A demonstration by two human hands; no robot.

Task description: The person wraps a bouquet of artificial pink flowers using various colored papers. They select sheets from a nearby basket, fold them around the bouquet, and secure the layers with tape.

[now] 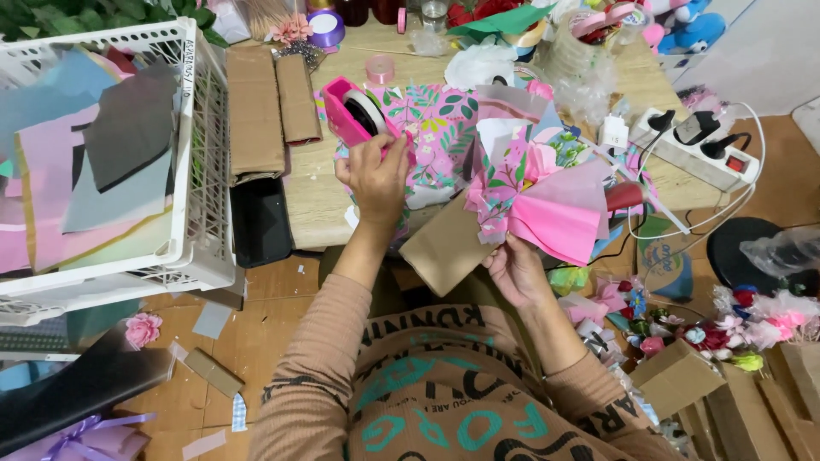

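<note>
The left hand [376, 175] is clamped on a pink tape dispenser [359, 115] above the bench [316, 196]. Beside it, the right hand [517, 269] pinches the bouquet [538, 201], wrapped already, its gathered neck seemingly not yet taped.

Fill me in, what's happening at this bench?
A person sits at a low wooden table wrapping a small bouquet. The right hand holds the pink paper-wrapped bouquet with floral-print paper by its gathered base. The left hand grips a pink tape dispenser holding a white roll, resting on the table. A white plastic crate of coloured paper sheets sits to the left, and a white power strip to the right.
</note>
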